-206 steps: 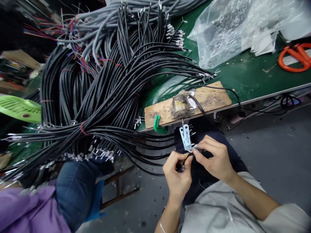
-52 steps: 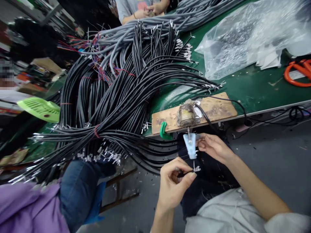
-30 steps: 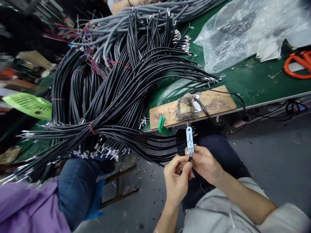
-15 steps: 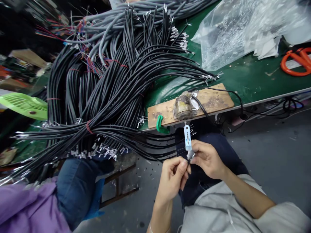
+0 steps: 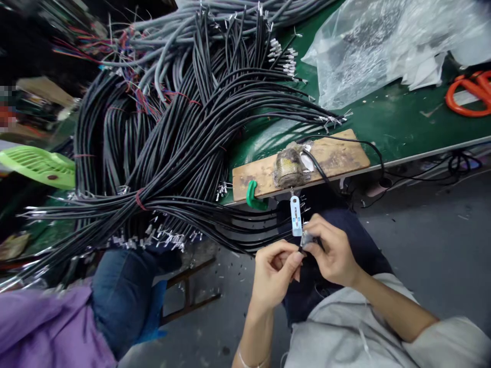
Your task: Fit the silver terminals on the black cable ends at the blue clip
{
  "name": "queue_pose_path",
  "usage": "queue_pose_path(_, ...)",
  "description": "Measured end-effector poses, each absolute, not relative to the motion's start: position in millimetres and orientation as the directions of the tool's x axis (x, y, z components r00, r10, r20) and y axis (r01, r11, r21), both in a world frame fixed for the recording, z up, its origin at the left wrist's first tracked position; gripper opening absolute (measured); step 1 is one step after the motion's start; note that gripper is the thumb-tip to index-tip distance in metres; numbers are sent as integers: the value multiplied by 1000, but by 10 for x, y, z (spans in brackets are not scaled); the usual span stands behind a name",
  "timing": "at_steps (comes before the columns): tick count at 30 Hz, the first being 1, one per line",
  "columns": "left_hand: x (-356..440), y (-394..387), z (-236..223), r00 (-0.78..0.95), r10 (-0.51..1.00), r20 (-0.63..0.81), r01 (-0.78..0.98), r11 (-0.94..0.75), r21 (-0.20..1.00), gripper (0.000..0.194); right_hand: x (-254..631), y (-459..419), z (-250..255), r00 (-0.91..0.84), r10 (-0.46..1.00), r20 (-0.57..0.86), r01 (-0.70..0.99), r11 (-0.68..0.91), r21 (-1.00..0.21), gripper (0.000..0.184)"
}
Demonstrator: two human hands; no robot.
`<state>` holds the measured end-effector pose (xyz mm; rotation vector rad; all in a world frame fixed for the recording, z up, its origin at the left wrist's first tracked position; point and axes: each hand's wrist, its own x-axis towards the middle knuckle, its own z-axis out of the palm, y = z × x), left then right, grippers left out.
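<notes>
Over my lap, my left hand (image 5: 276, 273) is closed in a pinch on the end of a thin black cable (image 5: 300, 249). Close against it, my right hand (image 5: 332, 253) pinches a small grey piece (image 5: 308, 239) at the cable's tip; its exact kind I cannot make out. Just above the fingertips hangs a light blue clip-like piece (image 5: 296, 217), fixed to the shaft of a small motor (image 5: 289, 168) wrapped in dirty tape. The motor sits on a wooden board (image 5: 337, 153), held to the table by a green clamp (image 5: 253, 197).
Bundles of black cables (image 5: 172, 148) with bare ends cover the green table's (image 5: 399, 117) left side; some run toward my hands. Grey cables (image 5: 180, 30) lie behind. A plastic bag (image 5: 353, 56) and orange-handled scissors (image 5: 460, 97) lie right. A person in a purple sleeve (image 5: 49, 327) sits left.
My right hand has shifted slightly up and right, and more of the grey piece shows between its fingers. My left hand's fingertips have moved a little to the right.
</notes>
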<state>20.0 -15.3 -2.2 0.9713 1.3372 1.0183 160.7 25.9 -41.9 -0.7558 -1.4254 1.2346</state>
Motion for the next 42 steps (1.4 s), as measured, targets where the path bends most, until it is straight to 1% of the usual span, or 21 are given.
queue_pose_path(1,194,-143,-24,-27,972,-233,-10,233,972,28,1623,293,-413,-364,915,176,-257,84,-963,26)
queue_pose_path(3,191,-116,-27,-30,992,-120,50,121,991,22,1673,380,-390,-611,792,3,-326,-248,-912,39)
queue_pose_path(4,194,-102,-27,-32,997,-76,97,79,992,20,1710,430,-374,-691,722,-31,-308,-334,-891,43)
queue_pose_path(5,197,-90,-25,-38,998,-49,148,54,988,19,1752,480,-355,-727,685,-52,-268,-353,-896,43)
queue_pose_path(7,204,-75,-19,-60,997,-44,225,57,973,18,1839,562,-318,-649,754,-99,-143,-249,-958,35)
queue_pose_path(9,208,-79,-14,-79,994,-71,246,89,965,18,1900,590,-293,-461,885,-72,-39,-101,-994,23)
queue_pose_path(11,208,-97,-13,-80,991,-105,213,120,970,20,1910,551,-289,-341,940,8,-51,-10,-999,13)
queue_pose_path(14,201,-137,-22,-90,985,-145,159,158,974,22,1836,406,-312,-305,947,104,-186,48,-981,20)
queue_pose_path(16,194,-166,-34,-108,979,-172,138,186,973,24,1772,304,-327,-238,959,153,-163,116,-980,21)
queue_pose_path(18,185,-191,-48,-118,970,-211,112,224,968,26,1735,235,-338,-186,955,230,-72,220,-973,18)
queue_pose_path(21,174,-214,-65,-115,957,-267,82,277,957,32,1740,201,-366,-214,934,288,-10,293,-956,18)
queue_pose_path(26,193,-224,-75,-137,956,-261,77,273,959,36,1760,217,-376,-266,949,167,-65,156,-986,15)
queue_pose_path(29,185,-225,-50,-115,964,-240,127,254,959,37,1717,220,-321,-311,912,268,-47,267,-963,10)
queue_pose_path(31,149,-207,-10,-54,977,-208,232,215,949,40,1682,220,-302,-325,893,310,-51,311,-949,20)
queue_pose_path(32,124,-190,13,4,983,-182,285,173,943,42,1668,219,-306,-349,891,290,-97,274,-957,28)
queue_pose_path(34,73,-140,53,144,985,-94,325,42,945,43,1647,222,-336,-468,864,185,-295,44,-954,36)
queue_pose_path(36,44,-88,70,239,971,26,272,-93,958,39,1640,239,-377,-631,773,71,-460,-298,-836,43)
queue_pose_path(37,41,-68,68,248,966,80,245,-142,959,35,1642,260,-392,-694,720,26,-478,-433,-764,45)
queue_pose_path(38,46,-54,62,235,964,121,231,-177,957,31,1648,292,-399,-734,679,-15,-463,-516,-721,45)
queue_pose_path(40,74,-46,43,184,969,164,250,-208,946,24,1669,393,-390,-745,662,-81,-397,-538,-744,41)
queue_pose_path(42,108,-60,31,131,974,184,294,-215,931,20,1692,532,-352,-689,717,-105,-361,-466,-808,37)
